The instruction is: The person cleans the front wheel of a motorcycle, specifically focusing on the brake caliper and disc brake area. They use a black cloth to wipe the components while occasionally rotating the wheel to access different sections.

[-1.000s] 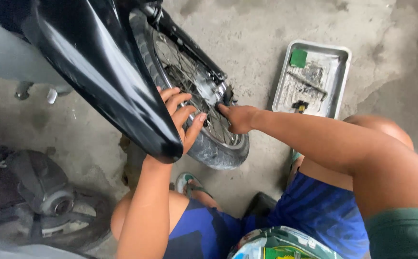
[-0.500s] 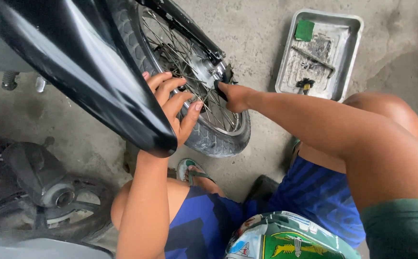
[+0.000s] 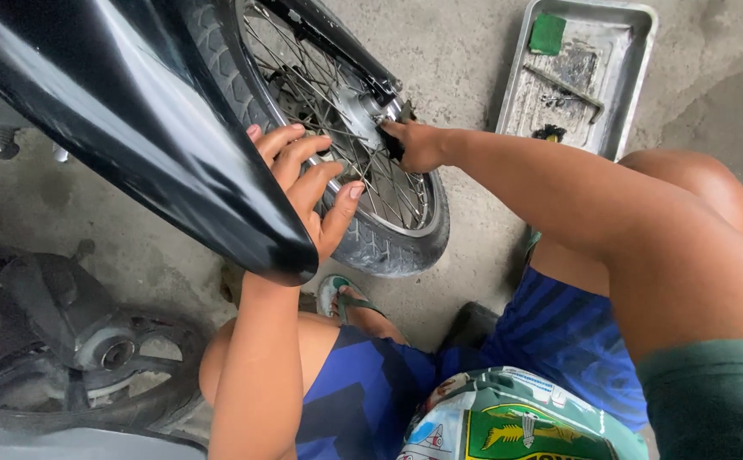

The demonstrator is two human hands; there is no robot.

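Two bare hands are on the spoked wheel [image 3: 346,153] of a motorcycle, which fills the far left of the view under a glossy black fender [image 3: 133,136]. The left hand [image 3: 307,183] lies spread and flat against the tyre [image 3: 388,247] and the spokes at the near side of the rim, fingers splayed wide and holding nothing, bracing the wheel. The right hand [image 3: 414,145] reaches in from the right and is closed at the hub by the axle end; something dark shows under the fingers, but what it pinches cannot be told. Judged from this, the step in hand is work at the axle or hub fastening while the wheel is steadied; the next move calls for a firm hold from the flat hand so the rim does not turn as the fingers at the hub twist or pull. The wheel stands upright on the concrete floor [image 3: 473,51], its plane running from far left to near right, its axle pointing across toward the right. A metal tray [image 3: 635,51] with a green packet [image 3: 548,34] and small tools lies well apart, far right.
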